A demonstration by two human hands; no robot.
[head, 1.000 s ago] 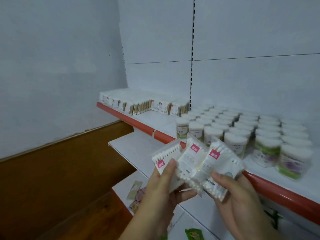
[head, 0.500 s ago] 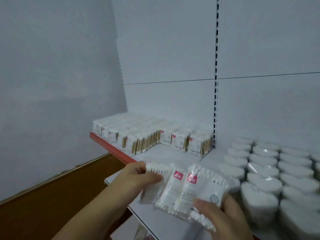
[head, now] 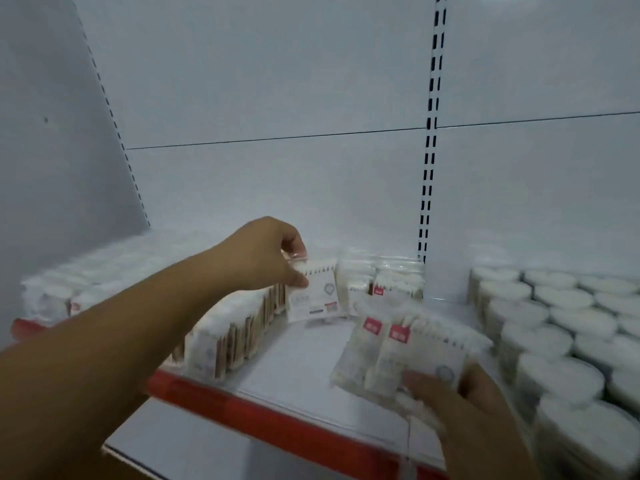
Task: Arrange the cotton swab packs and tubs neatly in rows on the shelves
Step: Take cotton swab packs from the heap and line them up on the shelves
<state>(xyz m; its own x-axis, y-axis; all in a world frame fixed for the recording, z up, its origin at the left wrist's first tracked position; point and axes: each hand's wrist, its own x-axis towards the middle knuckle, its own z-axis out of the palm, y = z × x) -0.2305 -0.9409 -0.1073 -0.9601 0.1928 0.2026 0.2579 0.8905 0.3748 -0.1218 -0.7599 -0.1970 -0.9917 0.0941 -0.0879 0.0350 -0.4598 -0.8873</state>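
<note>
My left hand (head: 268,258) reaches over the white shelf (head: 298,368) and pinches the top of one cotton swab pack (head: 313,294), held upright at the end of a row of packs (head: 228,327). My right hand (head: 464,403) grips two more swab packs (head: 401,355) with pink labels, low at the right above the shelf's front. More packs (head: 381,282) stand at the back against the wall. Round white tubs (head: 554,327) fill the shelf's right side in rows.
The shelf has a red front edge (head: 277,420). A lower white shelf (head: 166,441) juts out beneath it. A slotted upright (head: 429,150) divides the white back panels. The side wall closes off the left.
My left hand has taken one pack from the bundle and carried it forward to the row on the shelf. My right hand keeps the other two. The view has moved closer to the shelf.
</note>
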